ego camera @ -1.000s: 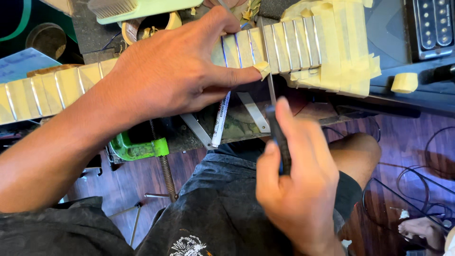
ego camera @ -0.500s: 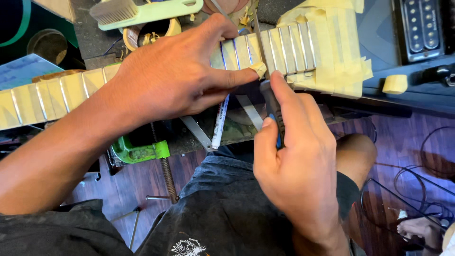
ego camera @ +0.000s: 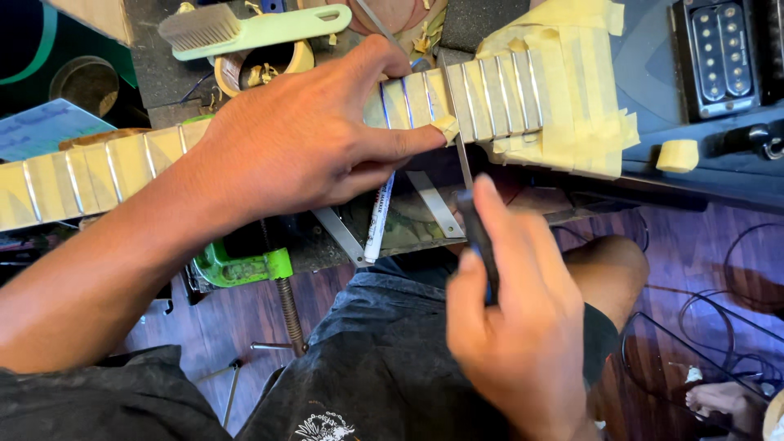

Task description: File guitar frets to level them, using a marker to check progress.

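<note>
At the bottom of the frame, closest to the camera, were the person's dark shorts (ego camera: 384, 367) and a bare knee (ego camera: 608, 265). Just above them, right of the middle, the right hand (ego camera: 510, 327) was curled tight around the dark handle of a thin file (ego camera: 472, 204). The pointing finger lay straight along the handle. The file's slim metal blade reached up and lay across the guitar neck (ego camera: 490, 94), resting along one of the shiny metal frets.

On the left, the left arm came in from the lower left corner. The left hand (ego camera: 302, 143) lay flat on top of the neck with its fingers spread a bit, pressing down. Its thumb tip touched the near edge of the neck, right beside the file. It held nothing.

Under that hand, a white marker pen (ego camera: 378, 216) lay on the bench, and a green clamp (ego camera: 241, 265) gripped the bench edge at the lower left.

The neck ran from the left edge to the upper right. It was covered with strips of pale yellow tape (ego camera: 584, 106) between the frets.

Farther back, at the top, a light green brush (ego camera: 253, 28) lay beside a roll of tape (ego camera: 298, 61). In the upper right corner sat a black pickup (ego camera: 719, 53) on the dark guitar body.
</note>
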